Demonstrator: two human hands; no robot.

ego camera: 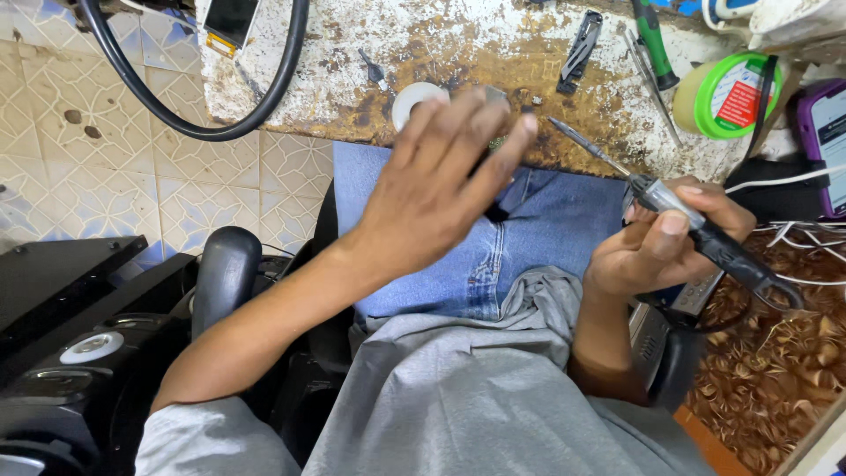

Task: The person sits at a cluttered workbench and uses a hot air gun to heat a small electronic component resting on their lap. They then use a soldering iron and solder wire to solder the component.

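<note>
My right hand [656, 242] grips a soldering iron [687, 216] by its black handle, and the metal tip points up-left toward the edge of the worn, stained workbench [493, 53]. My left hand [441, 189] hovers open above my lap, fingers spread and stretched toward the bench edge, holding nothing I can see. Just beyond its fingertips lies a white roll of tape [412, 99]. My fingers hide part of a small dark item on the bench behind them.
On the bench lie a folded multitool [580, 51], a green-handled screwdriver [654, 40], a green-rimmed tape roll [727, 95] and a small display module [227, 25]. A thick black cable [189, 115] loops at left. A purple-cased phone [824, 141] sits right; black speaker equipment [79, 353] lower left.
</note>
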